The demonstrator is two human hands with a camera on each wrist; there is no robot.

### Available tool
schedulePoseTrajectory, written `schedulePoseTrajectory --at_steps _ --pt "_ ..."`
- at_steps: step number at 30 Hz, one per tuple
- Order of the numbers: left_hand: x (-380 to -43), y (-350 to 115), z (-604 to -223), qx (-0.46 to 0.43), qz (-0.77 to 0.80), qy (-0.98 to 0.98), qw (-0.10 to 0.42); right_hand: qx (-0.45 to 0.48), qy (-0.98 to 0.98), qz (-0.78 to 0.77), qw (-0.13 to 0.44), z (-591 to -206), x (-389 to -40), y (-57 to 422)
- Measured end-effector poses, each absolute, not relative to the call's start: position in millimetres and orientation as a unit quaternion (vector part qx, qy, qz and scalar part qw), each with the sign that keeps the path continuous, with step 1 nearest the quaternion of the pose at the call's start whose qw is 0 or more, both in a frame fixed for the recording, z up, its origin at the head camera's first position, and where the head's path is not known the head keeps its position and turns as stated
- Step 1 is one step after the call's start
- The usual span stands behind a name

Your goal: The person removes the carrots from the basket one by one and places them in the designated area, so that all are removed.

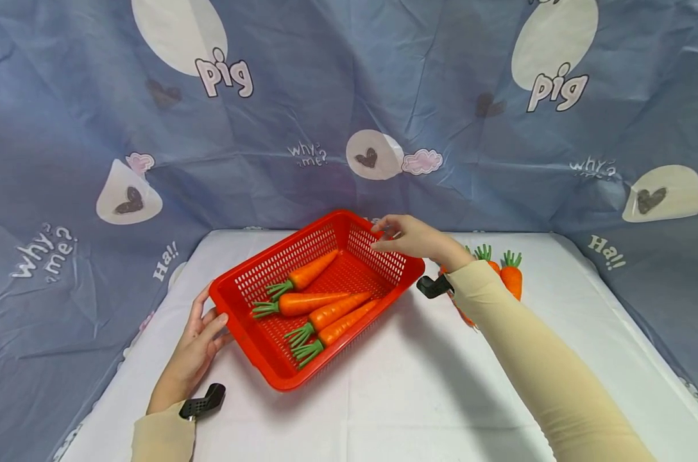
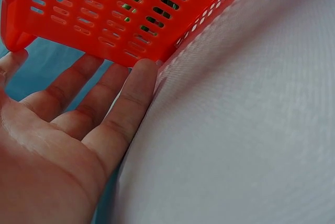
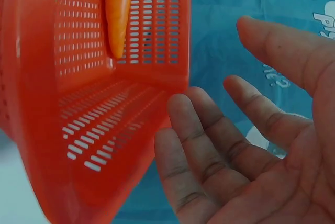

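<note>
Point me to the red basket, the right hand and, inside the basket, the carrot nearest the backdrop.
Red basket (image 1: pixel 357 273): head view, bare floor.
Right hand (image 1: pixel 411 237): head view, middle of the hand.
Carrot (image 1: pixel 311 271): head view, orange body.

Carrots (image 1: pixel 311 303) in basket (image 1: pixel 242 338), more carrots (image 1: pixel 512 281) right

Creased blue backdrop (image 1: pixel 303 115) printed with hearts (image 1: pixel 131 200) and "pig" lettering (image 1: pixel 224 74), behind a white tabletop (image 1: pixel 407 398)
</note>
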State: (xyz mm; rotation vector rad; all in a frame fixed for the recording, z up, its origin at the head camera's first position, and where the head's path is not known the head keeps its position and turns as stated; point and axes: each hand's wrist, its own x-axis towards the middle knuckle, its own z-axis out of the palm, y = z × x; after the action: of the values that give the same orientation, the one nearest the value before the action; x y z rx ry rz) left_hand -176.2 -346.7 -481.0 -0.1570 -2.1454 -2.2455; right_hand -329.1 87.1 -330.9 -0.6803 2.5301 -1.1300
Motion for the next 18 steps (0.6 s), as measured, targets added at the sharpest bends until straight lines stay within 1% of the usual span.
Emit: schedulePoseTrajectory --at_steps 18 --pt "-176.2 -345.2 -480.4 -0.036 -0.717 -0.696 0.013 -0.274 0.872 -0.372 0.164 -336.9 -329.1 49.7"
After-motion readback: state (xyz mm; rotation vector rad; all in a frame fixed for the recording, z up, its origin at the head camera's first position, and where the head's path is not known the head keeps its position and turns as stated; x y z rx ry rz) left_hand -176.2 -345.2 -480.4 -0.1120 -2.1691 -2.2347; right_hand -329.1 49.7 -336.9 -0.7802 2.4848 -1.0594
